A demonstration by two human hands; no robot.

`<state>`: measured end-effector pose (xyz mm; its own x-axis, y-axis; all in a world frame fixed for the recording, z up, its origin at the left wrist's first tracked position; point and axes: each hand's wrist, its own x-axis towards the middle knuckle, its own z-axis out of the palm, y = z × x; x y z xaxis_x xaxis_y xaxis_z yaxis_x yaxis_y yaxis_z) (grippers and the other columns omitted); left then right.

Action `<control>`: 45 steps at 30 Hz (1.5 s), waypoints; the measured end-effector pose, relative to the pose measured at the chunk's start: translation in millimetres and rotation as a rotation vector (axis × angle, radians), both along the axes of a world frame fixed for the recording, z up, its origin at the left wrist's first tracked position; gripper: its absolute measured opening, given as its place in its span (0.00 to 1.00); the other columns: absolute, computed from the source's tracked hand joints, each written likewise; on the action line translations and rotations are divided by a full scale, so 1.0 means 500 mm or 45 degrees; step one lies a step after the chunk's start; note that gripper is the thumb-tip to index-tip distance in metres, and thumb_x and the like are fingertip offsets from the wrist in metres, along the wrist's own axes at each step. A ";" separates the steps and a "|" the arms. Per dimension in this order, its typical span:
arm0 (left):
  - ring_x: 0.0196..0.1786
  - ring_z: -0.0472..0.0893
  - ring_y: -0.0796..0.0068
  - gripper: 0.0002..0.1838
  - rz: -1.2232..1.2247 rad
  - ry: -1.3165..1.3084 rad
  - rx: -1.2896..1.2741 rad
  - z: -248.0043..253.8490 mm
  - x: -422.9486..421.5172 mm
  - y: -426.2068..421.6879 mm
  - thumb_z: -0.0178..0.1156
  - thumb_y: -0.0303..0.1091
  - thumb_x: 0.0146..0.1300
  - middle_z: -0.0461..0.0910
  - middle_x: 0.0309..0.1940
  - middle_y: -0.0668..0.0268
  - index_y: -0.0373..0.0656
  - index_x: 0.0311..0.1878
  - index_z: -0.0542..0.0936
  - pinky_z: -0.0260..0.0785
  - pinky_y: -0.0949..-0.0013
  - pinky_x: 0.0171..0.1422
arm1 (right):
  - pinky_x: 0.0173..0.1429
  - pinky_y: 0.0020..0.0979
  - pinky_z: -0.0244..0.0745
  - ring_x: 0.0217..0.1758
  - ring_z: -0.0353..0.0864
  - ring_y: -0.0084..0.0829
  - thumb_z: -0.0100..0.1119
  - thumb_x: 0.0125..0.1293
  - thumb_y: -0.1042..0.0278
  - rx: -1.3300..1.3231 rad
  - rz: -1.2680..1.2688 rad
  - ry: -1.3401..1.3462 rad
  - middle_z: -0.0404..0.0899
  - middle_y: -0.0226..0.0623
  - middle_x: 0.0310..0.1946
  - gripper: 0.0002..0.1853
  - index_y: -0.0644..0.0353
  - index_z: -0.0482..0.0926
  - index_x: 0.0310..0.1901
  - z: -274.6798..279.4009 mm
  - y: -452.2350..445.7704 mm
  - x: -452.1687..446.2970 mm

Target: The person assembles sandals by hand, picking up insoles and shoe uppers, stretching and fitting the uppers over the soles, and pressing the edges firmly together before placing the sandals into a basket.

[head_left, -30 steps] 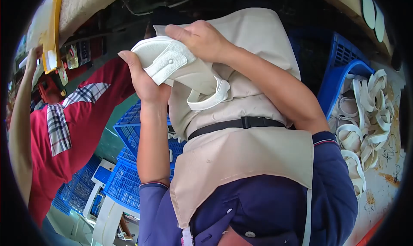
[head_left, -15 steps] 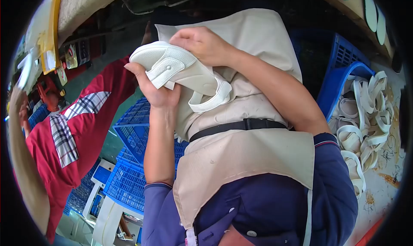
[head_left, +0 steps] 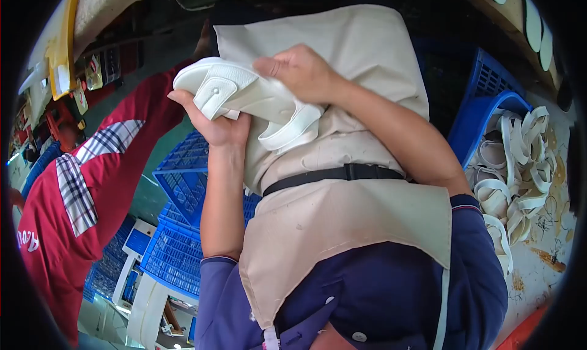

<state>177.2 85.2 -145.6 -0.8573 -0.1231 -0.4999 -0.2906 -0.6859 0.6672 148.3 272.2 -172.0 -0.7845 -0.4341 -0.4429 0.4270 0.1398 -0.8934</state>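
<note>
In the head view, the sandal [head_left: 255, 99] is held at eleven o'clock by the left hand [head_left: 223, 128], thumb along its edge, other fingers hidden. The right hand [head_left: 304, 73], at twelve, has been shifted heelward, fingers curled; whether they pinch cannot be told. Rearward handling is suggested.

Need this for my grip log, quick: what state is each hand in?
Left hand: closed, holding the white, round-toed, textured-strap sandal.
Right hand: fingers curled at the sandal's edge; whether it grips cannot be told.
</note>
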 end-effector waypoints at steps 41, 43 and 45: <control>0.38 0.85 0.72 0.53 -0.470 0.299 -0.432 0.108 0.053 0.101 0.49 0.84 0.56 0.87 0.33 0.60 0.30 0.41 0.83 0.78 0.69 0.45 | 0.40 0.26 0.73 0.33 0.80 0.20 0.65 0.69 0.59 0.062 0.195 0.359 0.85 0.34 0.29 0.15 0.66 0.86 0.34 0.286 0.093 -0.114; 0.35 0.82 0.76 0.51 -0.536 0.354 -0.483 0.104 0.047 0.099 0.50 0.84 0.56 0.84 0.30 0.64 0.32 0.40 0.83 0.74 0.71 0.40 | 0.30 0.27 0.71 0.24 0.77 0.19 0.69 0.65 0.59 -0.044 0.183 0.391 0.82 0.35 0.20 0.15 0.65 0.87 0.31 0.289 0.089 -0.087; 0.32 0.78 0.79 0.49 -0.523 0.396 -0.522 0.105 0.042 0.107 0.51 0.82 0.59 0.81 0.27 0.68 0.33 0.38 0.81 0.70 0.72 0.36 | 0.29 0.27 0.70 0.24 0.77 0.19 0.70 0.63 0.60 -0.033 0.195 0.396 0.81 0.36 0.19 0.14 0.66 0.86 0.30 0.306 0.087 -0.084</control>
